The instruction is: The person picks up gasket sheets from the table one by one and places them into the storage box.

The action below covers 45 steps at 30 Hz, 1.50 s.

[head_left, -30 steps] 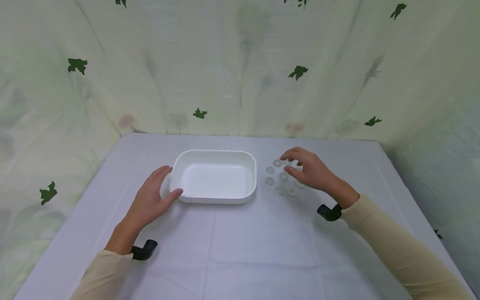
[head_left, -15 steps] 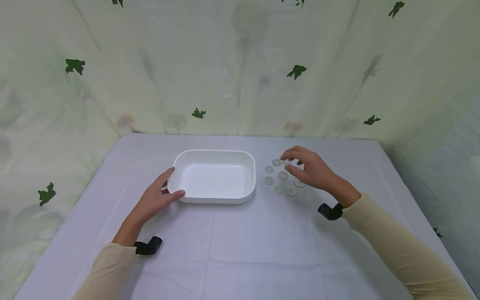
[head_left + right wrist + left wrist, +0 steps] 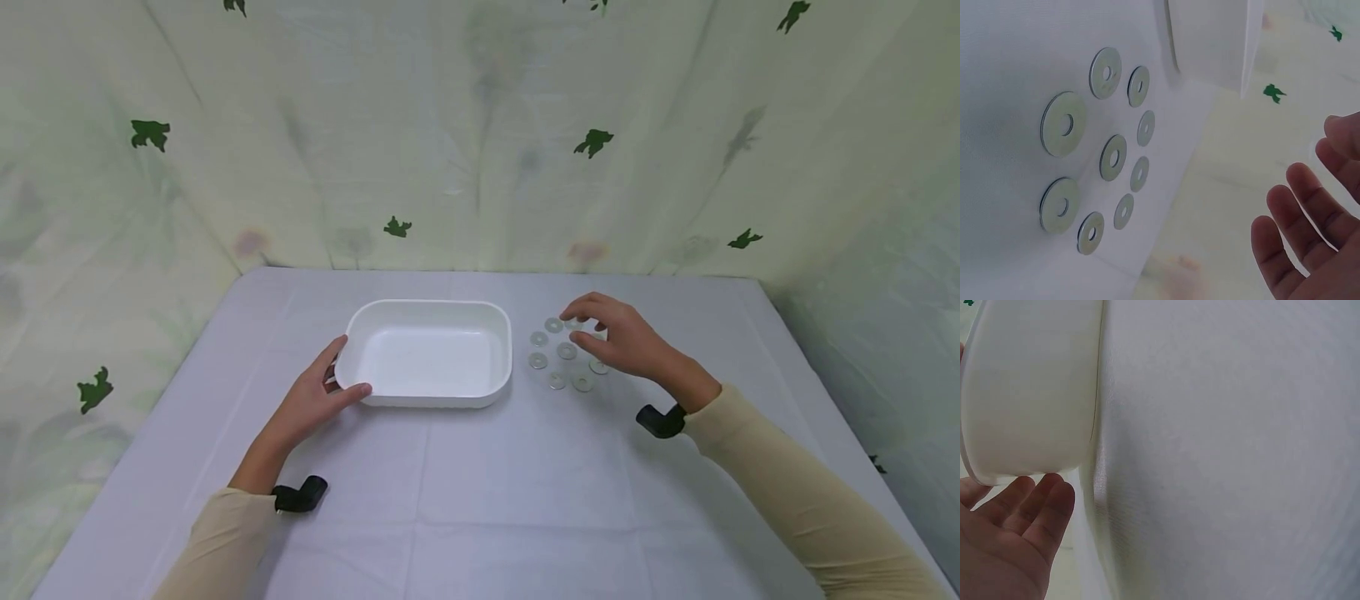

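Observation:
A white rectangular tray [image 3: 427, 400] with rounded corners stands on the table, with nothing inside. My left hand [image 3: 306, 404] grips its left end, the thumb on the near rim and the other fingers against the outer side. In the left wrist view those fingertips meet the tray's wall [image 3: 1032, 394]. To the right of the tray lie several flat metal washers [image 3: 1050, 122], spread apart in a loose cluster. Above them hovers my right hand [image 3: 628, 337], fingers loosely bent, thumb and index apart, holding nothing. It covers some of the washers in the head view.
A white cloth [image 3: 517, 492] with fold lines covers the table. Pale curtains [image 3: 480, 142] with green leaf shapes hang behind and along both sides. Each wrist carries a small black camera mount [image 3: 300, 494].
My left hand has moved right and closed onto the tray's left end. The right hand stays over the washers almost unmoved.

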Available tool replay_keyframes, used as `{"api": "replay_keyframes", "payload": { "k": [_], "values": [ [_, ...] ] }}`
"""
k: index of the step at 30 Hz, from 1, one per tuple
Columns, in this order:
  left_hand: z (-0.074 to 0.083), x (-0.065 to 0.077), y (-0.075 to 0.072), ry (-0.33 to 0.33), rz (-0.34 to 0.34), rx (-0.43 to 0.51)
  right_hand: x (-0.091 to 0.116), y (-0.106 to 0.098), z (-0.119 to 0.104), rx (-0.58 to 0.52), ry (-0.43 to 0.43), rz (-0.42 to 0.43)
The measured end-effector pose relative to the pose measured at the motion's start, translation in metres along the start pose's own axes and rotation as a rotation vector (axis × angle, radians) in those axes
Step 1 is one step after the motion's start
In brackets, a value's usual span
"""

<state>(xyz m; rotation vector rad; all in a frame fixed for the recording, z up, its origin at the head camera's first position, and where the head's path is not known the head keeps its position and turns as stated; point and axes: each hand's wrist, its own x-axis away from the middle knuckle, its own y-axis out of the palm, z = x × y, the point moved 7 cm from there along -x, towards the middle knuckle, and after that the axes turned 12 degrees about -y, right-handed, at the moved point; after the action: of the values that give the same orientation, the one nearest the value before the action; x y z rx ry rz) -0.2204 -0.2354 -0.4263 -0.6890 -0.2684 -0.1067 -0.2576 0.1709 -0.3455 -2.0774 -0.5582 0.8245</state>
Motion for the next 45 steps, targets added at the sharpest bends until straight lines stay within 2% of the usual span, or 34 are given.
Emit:
{"api": "replay_keyframes", "payload": {
  "k": [8,19,32,38,45],
  "values": [
    [-0.001,-0.001,0.001,-0.004,-0.002,0.005,0.002,0.005,0.024,-0.009,0.064,-0.085],
    [-0.004,-0.002,0.002,-0.002,0.013,0.005,0.012,0.017,0.082,-0.069,0.274,-0.157],
    [-0.006,-0.006,0.004,-0.005,0.012,0.025,0.025,0.027,0.117,-0.092,0.416,-0.218],
    [-0.007,-0.006,0.004,-0.013,0.008,0.044,0.027,0.032,0.127,-0.085,0.455,-0.238],
    [-0.008,-0.005,0.005,-0.024,-0.001,0.048,0.023,0.041,0.13,0.041,0.385,-0.281]
  ]
}}
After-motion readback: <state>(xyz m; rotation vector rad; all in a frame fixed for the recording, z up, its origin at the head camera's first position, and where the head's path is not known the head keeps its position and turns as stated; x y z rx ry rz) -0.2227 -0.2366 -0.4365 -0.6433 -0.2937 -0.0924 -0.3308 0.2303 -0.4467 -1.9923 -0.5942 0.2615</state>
